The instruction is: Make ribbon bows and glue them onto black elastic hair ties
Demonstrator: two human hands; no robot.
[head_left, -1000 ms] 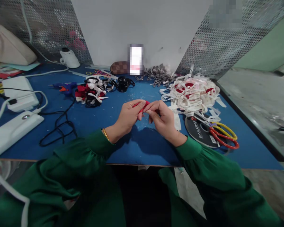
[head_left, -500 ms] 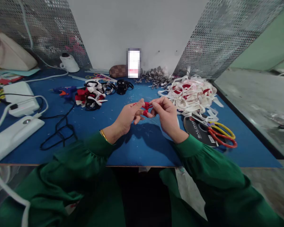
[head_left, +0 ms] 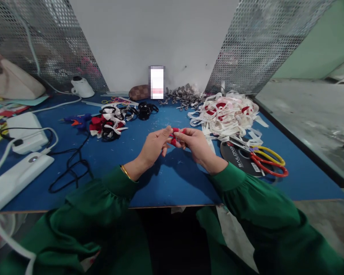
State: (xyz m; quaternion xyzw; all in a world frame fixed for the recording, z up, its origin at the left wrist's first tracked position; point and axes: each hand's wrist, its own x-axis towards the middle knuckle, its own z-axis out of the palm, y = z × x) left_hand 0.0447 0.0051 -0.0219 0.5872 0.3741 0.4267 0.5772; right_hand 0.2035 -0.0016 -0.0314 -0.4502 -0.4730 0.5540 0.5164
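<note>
Over the middle of the blue table (head_left: 172, 183), my left hand (head_left: 153, 147) and my right hand (head_left: 195, 144) meet. Both pinch a small piece of red ribbon (head_left: 174, 136) between their fingertips; most of it is hidden by the fingers. A gold bangle sits on my left wrist, and green sleeves cover both arms. A pile of white and red ribbon strips (head_left: 225, 114) lies just beyond my right hand.
Scissors (head_left: 265, 162) with red and yellow handles lie on a black spool (head_left: 239, 160) at the right. Finished red, white and black bows (head_left: 109, 124), a blue glue gun (head_left: 76, 120), black cable (head_left: 71, 168) and white boxes (head_left: 20, 173) are at the left. Metal clips (head_left: 183, 97) lie by the back wall.
My hands have stayed together on the red ribbon, turning it slightly between the fingers. The camera view has tilted a little upward.
</note>
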